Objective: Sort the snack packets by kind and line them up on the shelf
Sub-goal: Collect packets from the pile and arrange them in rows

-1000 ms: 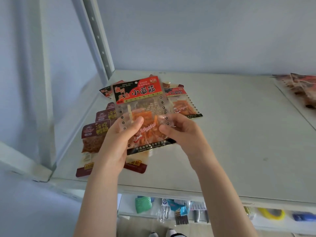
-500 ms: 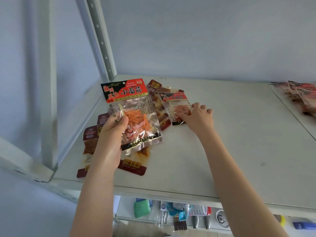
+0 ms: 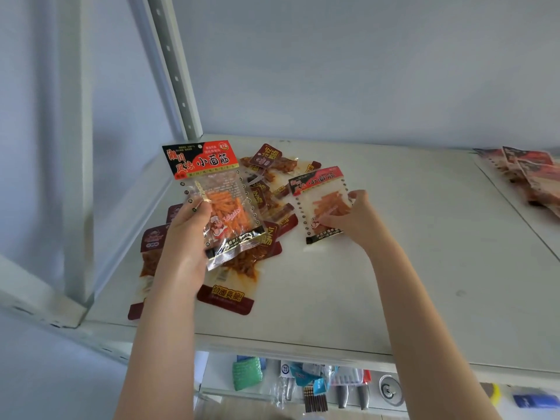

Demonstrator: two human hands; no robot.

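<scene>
My left hand (image 3: 185, 237) holds a clear gluten-strip packet (image 3: 215, 195) with a red and black header, lifted above the white shelf (image 3: 409, 268). A second packet of the same kind (image 3: 321, 204) lies right of the pile, and my right hand (image 3: 351, 219) pinches its right edge, lifting it slightly. A loose pile of dark red packets (image 3: 266, 183) with brown contents lies under and behind the held packet; one dark red packet (image 3: 233, 283) sits near the front.
A white upright post (image 3: 175, 74) stands at the shelf's back left corner. Another group of red packets (image 3: 530, 174) lies at the far right. Below the shelf's front edge hang small goods (image 3: 306, 380).
My right hand let go of the first packet, reached to the second red-headed packet and pulled it rightward out of the pile. My left hand keeps the first packet, shifted left.
</scene>
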